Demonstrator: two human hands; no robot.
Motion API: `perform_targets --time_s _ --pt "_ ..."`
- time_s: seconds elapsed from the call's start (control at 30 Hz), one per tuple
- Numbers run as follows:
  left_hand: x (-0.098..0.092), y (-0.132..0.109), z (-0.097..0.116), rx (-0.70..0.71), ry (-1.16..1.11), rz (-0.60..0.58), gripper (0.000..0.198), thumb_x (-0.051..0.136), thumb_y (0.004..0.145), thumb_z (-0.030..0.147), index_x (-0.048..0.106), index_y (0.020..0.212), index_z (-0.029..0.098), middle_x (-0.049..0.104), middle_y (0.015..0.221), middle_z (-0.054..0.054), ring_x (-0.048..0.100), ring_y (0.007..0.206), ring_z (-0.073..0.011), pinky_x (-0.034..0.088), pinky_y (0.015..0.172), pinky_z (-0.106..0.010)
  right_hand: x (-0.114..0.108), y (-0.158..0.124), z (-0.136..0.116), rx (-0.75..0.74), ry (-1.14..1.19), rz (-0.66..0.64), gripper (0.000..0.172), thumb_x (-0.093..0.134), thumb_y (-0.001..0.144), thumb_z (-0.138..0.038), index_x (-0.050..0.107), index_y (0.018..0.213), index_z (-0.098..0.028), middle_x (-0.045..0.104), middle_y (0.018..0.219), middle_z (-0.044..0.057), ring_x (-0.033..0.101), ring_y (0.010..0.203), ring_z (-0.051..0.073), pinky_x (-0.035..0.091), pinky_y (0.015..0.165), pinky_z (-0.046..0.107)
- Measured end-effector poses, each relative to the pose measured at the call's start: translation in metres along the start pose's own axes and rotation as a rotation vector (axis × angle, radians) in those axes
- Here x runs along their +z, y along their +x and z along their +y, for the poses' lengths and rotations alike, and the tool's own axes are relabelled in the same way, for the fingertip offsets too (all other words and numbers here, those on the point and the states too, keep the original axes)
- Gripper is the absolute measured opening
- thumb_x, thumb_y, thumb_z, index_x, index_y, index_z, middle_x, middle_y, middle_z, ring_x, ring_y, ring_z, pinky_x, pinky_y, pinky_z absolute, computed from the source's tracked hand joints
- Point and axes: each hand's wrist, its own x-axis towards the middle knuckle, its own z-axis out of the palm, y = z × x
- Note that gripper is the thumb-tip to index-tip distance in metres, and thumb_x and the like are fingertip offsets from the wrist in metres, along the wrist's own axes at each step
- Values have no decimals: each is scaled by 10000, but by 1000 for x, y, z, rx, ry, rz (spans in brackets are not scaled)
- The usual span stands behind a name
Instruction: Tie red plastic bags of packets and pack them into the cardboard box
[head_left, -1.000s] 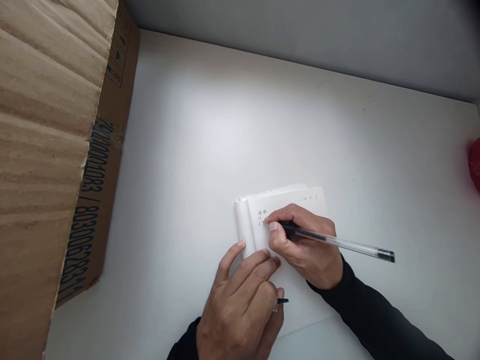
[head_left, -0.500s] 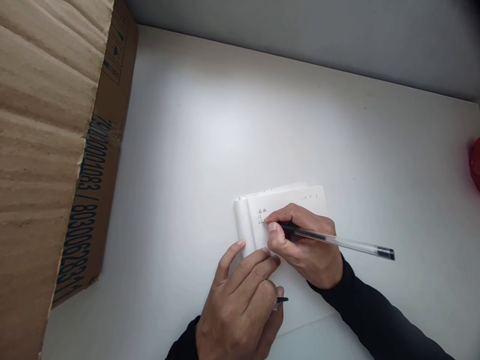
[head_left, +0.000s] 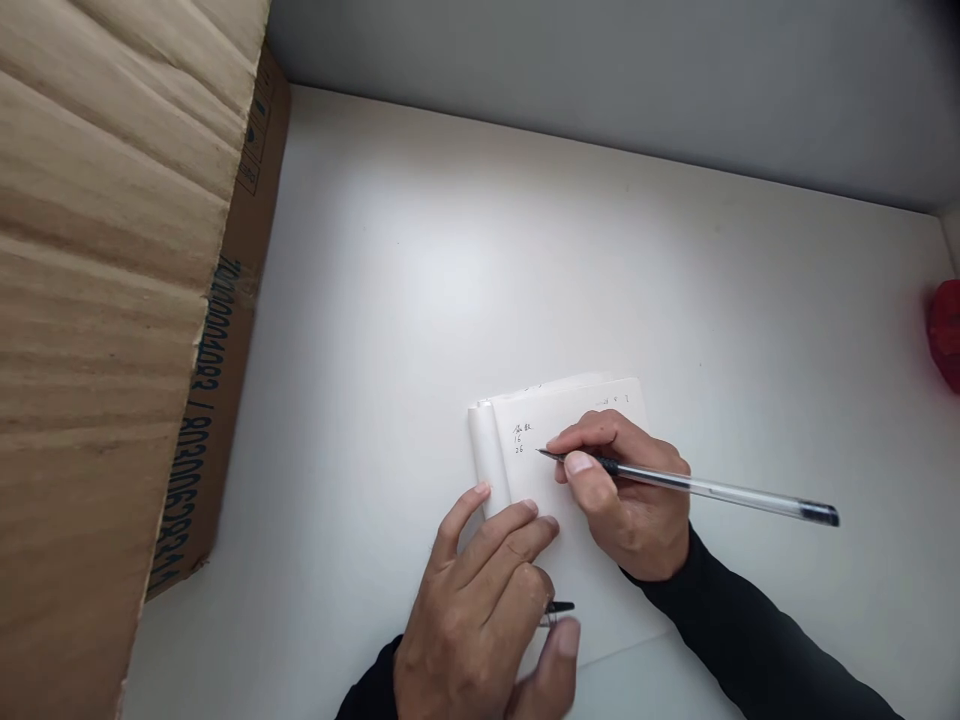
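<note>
A small white notepad [head_left: 559, 415] lies on the white table [head_left: 420, 270], its earlier pages folded back at the left. A few handwritten marks and the numbers 16 and 26 stand near its top left. My right hand [head_left: 622, 495] pinches a clear ballpoint pen [head_left: 720, 490], whose tip hovers just right of the numbers. My left hand [head_left: 487, 600] lies on the pad's lower left corner with its fingers flat. A small black pen cap [head_left: 561, 607] shows between its thumb and fingers. Both arms wear black sleeves.
A large cardboard box [head_left: 112, 300] with printed numbers fills the left side and overhangs the table. A grey wall [head_left: 600, 70] runs along the back. A red object [head_left: 945, 335] sits at the right edge, partly cut off.
The number 26 has been written under 16. My right hand has slid a little to the right, drawing the pen tip away from the numbers. The view has shifted slightly.
</note>
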Motion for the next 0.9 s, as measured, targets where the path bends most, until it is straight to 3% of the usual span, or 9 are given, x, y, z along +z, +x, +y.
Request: perform_targets --time_s 0.17,0.37,0.47,0.6,0.9 --pt "7 -5 -3 -23 -94 123 224 379 832 71 573 821 182 743 1024 -75 655 1088 -226 324 1107 -513 1 -1 1 83 94 95 176 591 802 -124 634 916 -251 665 750 -48 625 590 117 490 517 247" --pt "-3 -7 -11 142 34 22 272 486 854 2 613 1065 118 719 1098 -114 558 1231 -259 352 1113 -508 -14 -20 -18 64 168 51 79 588 898 -196 630 844 -235 598 696 -45 548 562 101 454 531 254" --pt "-10 -9 -10 184 107 60 275 512 850 -6 621 1066 125 719 1102 -115 523 1257 -279 375 1092 -516 -24 -41 -23 83 263 11 126 563 935 -238 599 814 -236 572 724 -45 513 558 91 431 535 251" --pt "-10 -16 -2 215 155 93 241 535 864 24 645 1036 151 737 1025 -83 567 1144 -255 396 1055 -486 -32 -64 -20 154 332 -20 148 564 951 -301 576 818 -238 560 736 -44 481 550 88 404 516 244" --pt "-2 -28 29 255 206 123 164 564 872 65 650 966 168 737 882 -35 613 948 -213 424 995 -437 -47 -90 -27 217 326 -181 259 557 950 -404 564 763 -225 487 643 -60 425 577 96 363 567 251"
